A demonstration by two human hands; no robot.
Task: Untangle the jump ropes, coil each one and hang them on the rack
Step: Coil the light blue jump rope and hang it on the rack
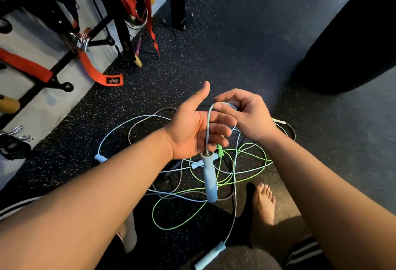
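Your left hand (pixel 199 128) is held palm up with the fingers loosely stretched and the thumb raised, gripping nothing. One light-blue cord (pixel 208 128) lies across its fingers. Your right hand (pixel 248 117) pinches the top of that cord's loop between thumb and fingertips.

You can count three blue handles: one (pixel 209 175) hangs from the cord just below your left hand, one (pixel 100 158) lies to the left on the floor (pixel 192 66), and one (pixel 211 257) is nearest you. There is also one green handle (pixel 220 152) and one white handle (pixel 280 121). The rest lies tangled under your hands, a green cord (pixel 265 158) among blue and grey ones. The rack (pixel 65 86) stands far left, with red straps (pixel 27 66) hanging on it.
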